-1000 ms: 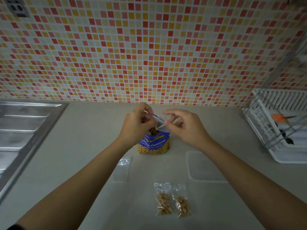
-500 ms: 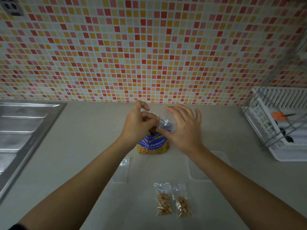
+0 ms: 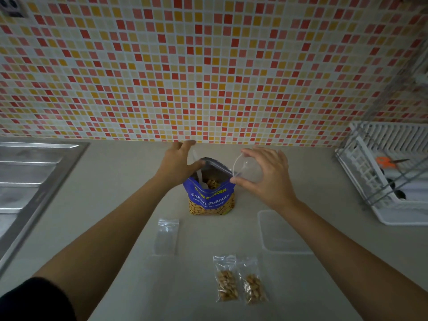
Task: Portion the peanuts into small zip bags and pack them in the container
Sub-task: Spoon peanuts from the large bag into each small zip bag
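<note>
The blue-and-yellow foil bag of salted peanuts [image 3: 212, 198] stands upright at the centre of the frame on the grey countertop [image 3: 115, 181], its top open and nuts showing inside. A pale plastic spoon handle [image 3: 199, 176] leans out of the mouth on the left side.

The left hand [image 3: 177, 163] is at the bag's left rim, fingers reaching toward the wall and thumb lying across the handle. Whether it grips the handle or the rim cannot be told.

The right hand [image 3: 268, 179] is just right of the mouth and holds a small clear empty zip bag [image 3: 246, 169] between thumb and fingers, its opening spread round and turned toward the peanut bag.

Lower in the frame, a flat empty zip bag [image 3: 166, 237] lies left of centre, and two filled peanut zip bags [image 3: 227, 281] lie side by side at the bottom centre. A clear rectangular plastic container [image 3: 282, 235] sits under the right forearm.

A steel sink drainboard [image 3: 30, 181] fills the left edge. A white dish rack [image 3: 382, 181] holding orange-handled scissors [image 3: 385, 162] stands at the right, with a red-and-yellow mosaic tile wall [image 3: 208, 66] behind.
</note>
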`<state>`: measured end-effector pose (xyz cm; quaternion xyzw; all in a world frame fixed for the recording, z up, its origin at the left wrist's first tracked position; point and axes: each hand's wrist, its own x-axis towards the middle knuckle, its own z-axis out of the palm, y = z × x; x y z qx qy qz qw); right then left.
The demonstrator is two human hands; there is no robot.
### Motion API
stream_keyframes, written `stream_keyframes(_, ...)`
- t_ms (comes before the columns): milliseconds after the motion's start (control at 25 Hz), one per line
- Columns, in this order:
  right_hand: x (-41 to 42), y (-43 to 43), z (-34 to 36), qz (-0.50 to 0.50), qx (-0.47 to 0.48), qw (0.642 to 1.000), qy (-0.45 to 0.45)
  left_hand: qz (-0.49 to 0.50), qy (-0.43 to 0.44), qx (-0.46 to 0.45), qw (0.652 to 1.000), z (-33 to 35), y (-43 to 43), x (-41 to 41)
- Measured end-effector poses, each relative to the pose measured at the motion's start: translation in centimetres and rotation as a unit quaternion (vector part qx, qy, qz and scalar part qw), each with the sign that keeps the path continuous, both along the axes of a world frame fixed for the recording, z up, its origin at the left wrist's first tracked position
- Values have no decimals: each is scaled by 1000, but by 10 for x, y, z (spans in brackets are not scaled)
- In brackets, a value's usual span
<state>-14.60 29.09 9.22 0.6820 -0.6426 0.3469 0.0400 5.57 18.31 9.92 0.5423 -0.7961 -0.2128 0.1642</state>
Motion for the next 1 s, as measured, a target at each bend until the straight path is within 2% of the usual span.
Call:
stream_keyframes(80,-2,-1,0,10,17,1000,-1,-59,-68,20,996,2,-7,-4)
stream_keyframes(200,-3,-2,0,17,27,999,-13,-98,-55,-53,992,21,-8,-8)
stream_keyframes(280,-3,-2,1,24,28,999,-22,-124,-79,-80,986,28,-6,-8)
stream_keyframes(400,-2,-5,2,24,45,998,-42,-150,-210,-50,965,20,0,-17)
stream_keyframes(440,-1,-5,2,23,49,997,-50,-149,-227,-28,962,13,2,-24)
stream_keyframes(520,-2,-7,2,22,47,997,-62,-118,-197,22,973,2,3,-38)
stream_keyframes(720,-7,-5,0,5,43,995,-85,-7,-46,102,994,-5,-7,-45)
stream_keyframes(840,-9,-4,-2,-1,46,995,-87,25,59,173,983,-5,-11,-39)
stream_keyframes(1000,-7,-5,-3,-2,51,995,-90,47,132,246,959,3,-9,-33)
